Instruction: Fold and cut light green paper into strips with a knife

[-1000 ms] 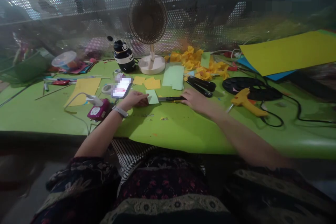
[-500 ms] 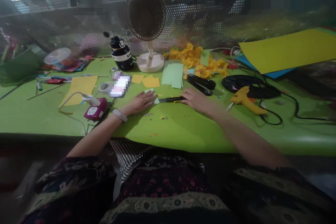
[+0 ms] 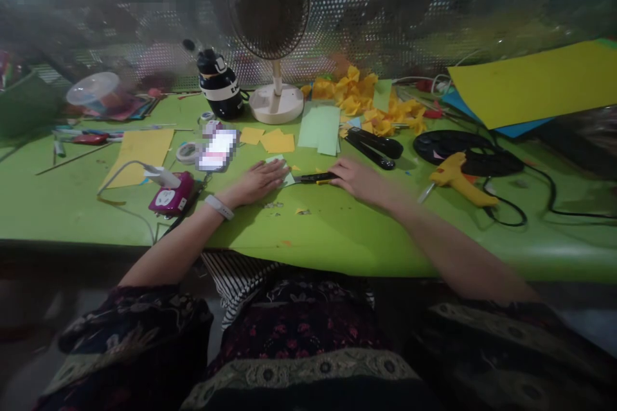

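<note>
My left hand (image 3: 260,180) lies flat, fingers stretched out, pressing a small pale green paper piece (image 3: 285,174) onto the green table (image 3: 337,231). My right hand (image 3: 359,180) rests just to its right, fingers curled on the handle end of a black and yellow utility knife (image 3: 315,177) that lies on the table with its tip towards the paper. A white band sits on my left wrist.
A phone (image 3: 216,151), tape roll (image 3: 187,152) and magenta device (image 3: 171,194) lie left. A fan (image 3: 274,32), bottle (image 3: 219,83), pale green sheets (image 3: 321,128), yellow paper flowers (image 3: 361,103), stapler (image 3: 373,148) and glue gun (image 3: 457,180) with cables stand behind and right.
My left hand has opened from holding the paper piece at its edge to lying flat over it. The right hand stays on the knife. The camera has tilted slightly.
</note>
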Motion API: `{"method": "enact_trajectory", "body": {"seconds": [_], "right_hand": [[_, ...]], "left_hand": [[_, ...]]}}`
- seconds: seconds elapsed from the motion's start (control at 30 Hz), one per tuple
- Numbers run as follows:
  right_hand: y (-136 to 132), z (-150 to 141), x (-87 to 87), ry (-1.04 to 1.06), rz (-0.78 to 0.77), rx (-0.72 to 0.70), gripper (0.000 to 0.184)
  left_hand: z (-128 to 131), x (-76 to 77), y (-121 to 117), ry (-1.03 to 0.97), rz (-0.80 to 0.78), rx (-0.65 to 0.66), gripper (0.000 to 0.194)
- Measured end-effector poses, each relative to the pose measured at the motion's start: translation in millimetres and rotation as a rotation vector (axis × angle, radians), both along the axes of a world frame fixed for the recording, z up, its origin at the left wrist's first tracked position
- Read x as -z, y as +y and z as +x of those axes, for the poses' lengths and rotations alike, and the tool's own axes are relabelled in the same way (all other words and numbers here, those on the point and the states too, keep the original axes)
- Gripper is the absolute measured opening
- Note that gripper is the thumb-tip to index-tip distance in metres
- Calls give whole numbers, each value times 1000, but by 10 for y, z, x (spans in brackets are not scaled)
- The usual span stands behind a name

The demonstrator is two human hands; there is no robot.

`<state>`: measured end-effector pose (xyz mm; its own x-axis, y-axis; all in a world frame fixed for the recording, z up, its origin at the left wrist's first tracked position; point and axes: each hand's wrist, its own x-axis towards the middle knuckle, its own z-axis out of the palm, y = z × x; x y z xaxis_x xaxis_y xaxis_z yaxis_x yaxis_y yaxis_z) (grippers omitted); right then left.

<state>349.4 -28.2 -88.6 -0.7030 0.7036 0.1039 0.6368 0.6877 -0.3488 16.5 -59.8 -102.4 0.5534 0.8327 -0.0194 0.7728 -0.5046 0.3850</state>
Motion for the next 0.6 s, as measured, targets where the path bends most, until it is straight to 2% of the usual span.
{"method": "enact_trajectory", "body": {"seconds": [0.37, 0.6], "right_hand": [[71, 112, 19, 26, 13, -86, 30], [63, 21, 87, 90, 33, -86, 30]], "left_hand": [[1, -36, 56, 182, 27, 7, 59], [-27, -22, 72, 115, 31, 29, 58]]}}
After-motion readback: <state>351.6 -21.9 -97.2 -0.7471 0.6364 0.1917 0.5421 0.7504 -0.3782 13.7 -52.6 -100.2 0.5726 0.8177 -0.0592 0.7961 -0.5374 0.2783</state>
